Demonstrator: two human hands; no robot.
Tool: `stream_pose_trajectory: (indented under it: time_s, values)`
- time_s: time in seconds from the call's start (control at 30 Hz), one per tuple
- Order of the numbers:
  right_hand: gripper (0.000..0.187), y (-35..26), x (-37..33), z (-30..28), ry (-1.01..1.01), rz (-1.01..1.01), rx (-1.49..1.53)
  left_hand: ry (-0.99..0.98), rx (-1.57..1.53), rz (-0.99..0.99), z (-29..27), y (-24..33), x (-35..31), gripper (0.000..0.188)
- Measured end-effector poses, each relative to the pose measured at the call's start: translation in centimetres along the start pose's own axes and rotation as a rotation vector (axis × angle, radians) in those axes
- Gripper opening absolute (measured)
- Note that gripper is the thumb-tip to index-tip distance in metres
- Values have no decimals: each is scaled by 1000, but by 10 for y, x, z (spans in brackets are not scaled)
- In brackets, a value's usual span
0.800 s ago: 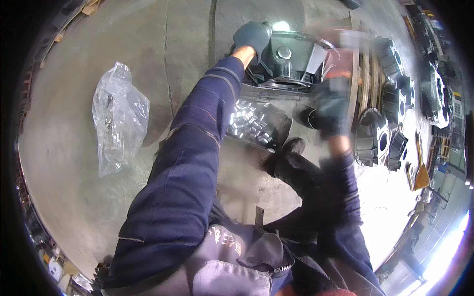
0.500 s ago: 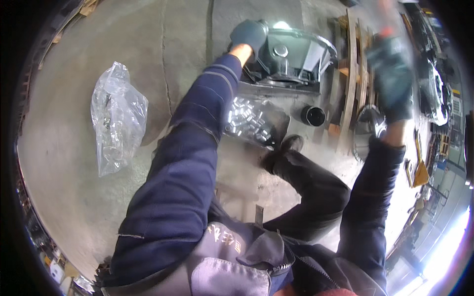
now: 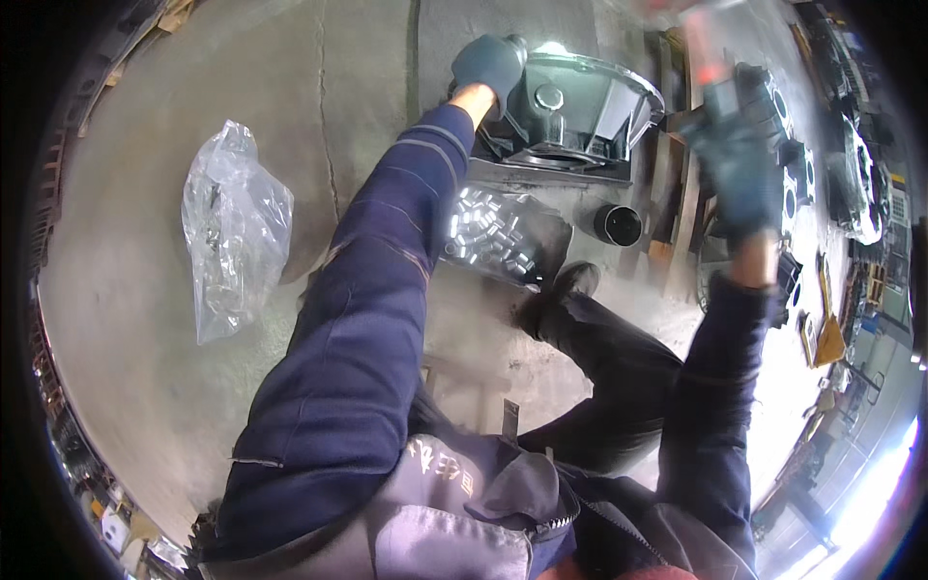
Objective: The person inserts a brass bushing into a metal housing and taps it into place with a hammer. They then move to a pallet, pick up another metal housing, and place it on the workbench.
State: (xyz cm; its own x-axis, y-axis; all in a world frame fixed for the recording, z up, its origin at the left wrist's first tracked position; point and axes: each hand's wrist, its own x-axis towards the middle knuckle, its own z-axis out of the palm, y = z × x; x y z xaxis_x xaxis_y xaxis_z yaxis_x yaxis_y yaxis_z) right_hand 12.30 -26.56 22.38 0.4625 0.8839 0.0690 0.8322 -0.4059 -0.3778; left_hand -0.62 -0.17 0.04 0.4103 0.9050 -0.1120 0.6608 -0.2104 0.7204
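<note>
the grey concrete floor (image 3: 145,242) takes up most of the view, with slatted wood (image 3: 691,203) lying to the right and a dark metal casting (image 3: 604,111) at upper centre, resting on a dark flat base (image 3: 580,178). the casting looks heavy and thoroughly stiff, its smooth dark faces perhaps slick under gloves; for lifting, the curved rim and the ribs at both ends seem the surest places to take hold, with both hands. a crumpled clear plastic bag (image 3: 232,232) lies well to the left on the floor, surely light and limp, and a second clear bag full of short silver sleeves (image 3: 488,232) sits just in front of the casting. the hands are well apart, both gloved. the right hand (image 3: 739,174), blurred, is closed around a long tool (image 3: 710,72) with red and pale parts, out past the casting's right side; its far end is too smeared to identify, though the handle is plainly the place to hold it. the left hand (image 3: 488,72) is curled tight at the casting's left end, apparently around a short dark piece (image 3: 519,44) that looks rigid; how far it also grips the casting i cannot tell. smaller things follow: a black hollow cylinder (image 3: 602,223) right of the sleeves, and a round boss (image 3: 549,97) on the casting's face.
</note>
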Motion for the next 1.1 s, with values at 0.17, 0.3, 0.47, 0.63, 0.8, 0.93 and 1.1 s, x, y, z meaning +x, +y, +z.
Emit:
stream_pose_trajectory:
  time_s: [0.17,0.3,0.47,0.63,0.8,0.93,1.1]
  values:
    - [14,-46,10,-24,441,64,859,7,9,-51,1,3,-1,53]
    - [24,-15,-29,102,-39,303,367,-33,34,95,4,-4,5,56]
    - [27,10,-74,124,-272,521,540,-103,-37,32,1,-10,6,56]
    - [19,-13,-146,159,-97,836,909,-66,44,17,-6,1,-2,58]
    - [14,7,-216,268,-438,1073,963,-47,153,54,-37,18,-23,60]
    - [19,28,-234,342,-586,1162,1303,-25,184,146,-80,30,-43,59]
    - [46,33,-231,372,-599,986,1047,-13,10,39,-91,11,-53,54]
